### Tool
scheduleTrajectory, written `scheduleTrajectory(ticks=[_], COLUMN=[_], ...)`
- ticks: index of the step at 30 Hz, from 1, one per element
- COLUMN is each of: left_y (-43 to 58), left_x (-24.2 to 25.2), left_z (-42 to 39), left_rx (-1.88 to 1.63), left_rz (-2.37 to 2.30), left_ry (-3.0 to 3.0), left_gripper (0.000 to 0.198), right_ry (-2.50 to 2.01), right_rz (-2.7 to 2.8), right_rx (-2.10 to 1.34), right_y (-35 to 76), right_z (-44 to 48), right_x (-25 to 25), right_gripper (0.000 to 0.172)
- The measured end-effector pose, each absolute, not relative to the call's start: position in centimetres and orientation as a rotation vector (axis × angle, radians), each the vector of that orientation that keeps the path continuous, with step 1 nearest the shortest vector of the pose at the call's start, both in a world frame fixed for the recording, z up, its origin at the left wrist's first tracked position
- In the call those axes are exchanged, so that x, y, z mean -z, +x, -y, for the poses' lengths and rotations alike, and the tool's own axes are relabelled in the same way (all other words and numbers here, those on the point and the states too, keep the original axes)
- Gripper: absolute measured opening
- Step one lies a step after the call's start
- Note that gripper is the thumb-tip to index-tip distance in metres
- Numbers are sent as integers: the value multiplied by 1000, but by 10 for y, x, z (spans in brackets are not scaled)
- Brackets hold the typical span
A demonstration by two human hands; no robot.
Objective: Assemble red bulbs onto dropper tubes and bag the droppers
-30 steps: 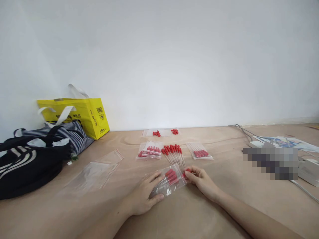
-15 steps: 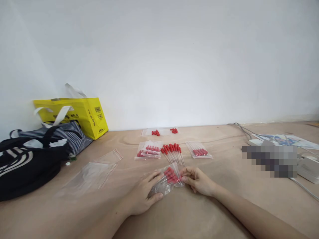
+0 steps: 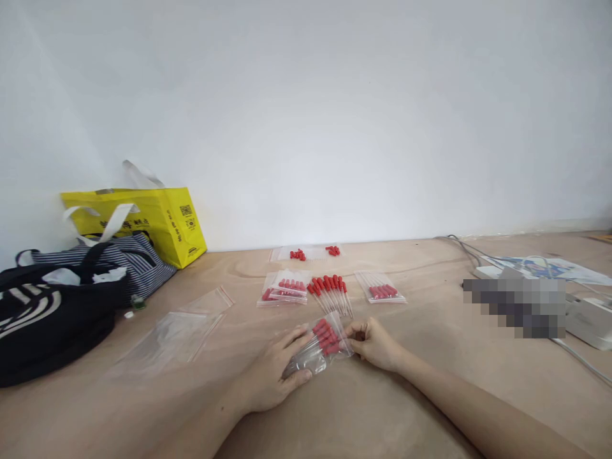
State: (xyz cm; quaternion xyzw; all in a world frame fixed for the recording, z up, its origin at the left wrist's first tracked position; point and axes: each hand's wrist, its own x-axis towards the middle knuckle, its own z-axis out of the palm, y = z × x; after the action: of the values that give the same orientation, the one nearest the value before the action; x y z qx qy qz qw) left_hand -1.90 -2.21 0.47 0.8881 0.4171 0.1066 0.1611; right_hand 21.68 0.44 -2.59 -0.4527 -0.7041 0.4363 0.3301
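A clear zip-lock bag [image 3: 319, 357] of red-topped droppers [image 3: 327, 336] lies slanted between my hands, bulbs toward the right. My left hand [image 3: 273, 368] grips the bag's left end, thumb in front and fingers behind. At the bag's right edge, my right hand [image 3: 370, 344] pinches the plastic between thumb and fingers. Just beyond the bag, several loose droppers [image 3: 329, 292] are fanned out, red bulbs away from me. Filled bags [image 3: 285, 290] are stacked to their left, and another filled bag [image 3: 381, 288] lies to their right.
Flat zip-lock bags [image 3: 174, 338] lie at left, near a black bag [image 3: 57, 331], a striped bag [image 3: 148, 261] and a yellow bag [image 3: 176, 223]. By the wall are loose red bulbs [image 3: 297, 255] on plastic. Cables, a white adapter [image 3: 593, 322] and a paper [image 3: 568, 271] sit at right.
My right hand has shifted slightly at the bag's right edge, and the red bulbs inside show more plainly. My left hand keeps its grip.
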Motion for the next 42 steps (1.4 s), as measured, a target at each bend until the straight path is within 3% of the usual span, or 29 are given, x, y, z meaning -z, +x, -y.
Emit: scheduleTrajectory(ticks=[3,8,11,14,18,21,26,30,36,42], left_y=[-19,-21,-25,-32,-39,-44,-49,-44,-32,-31], left_x=[-5,-5,-6,-10,-15,-13,-4,-6,-10,-8], left_z=[22,21,18,15,11,5,-6,0,17,14], left_rx=[-320,-360,-330,-263,-181,-179,-551,-630,-503,-477], left_rz=[-1178,-1146,-1108,-1046,-924,-956,-1226,-1088,-837,-845], left_ry=[2531,2483,2432,2400,2420,2485,2658,2659,2587,2537], left_gripper=[52,52,51,52,51,46,37,32,60,53], right_ry=[-1130,-1053,-1140,-1126,-959,-881,-753,-693,-599,-447], right_rz=[1894,1979,1921,1957,2159,2256,2332,2404,2390,2435], right_rx=[-995,-1076,-753,-474,-386,-338,-59,206,396,610], right_y=[216,222,227,228,226,222,212,204,199,195], right_z=[-3,-2,-2,-3,-4,-4,-3,-5,-9,-12], right_x=[25,25,27,28,28,29,29,28,24,25], right_gripper=[18,24,14,30,46,40,24,19,20,21])
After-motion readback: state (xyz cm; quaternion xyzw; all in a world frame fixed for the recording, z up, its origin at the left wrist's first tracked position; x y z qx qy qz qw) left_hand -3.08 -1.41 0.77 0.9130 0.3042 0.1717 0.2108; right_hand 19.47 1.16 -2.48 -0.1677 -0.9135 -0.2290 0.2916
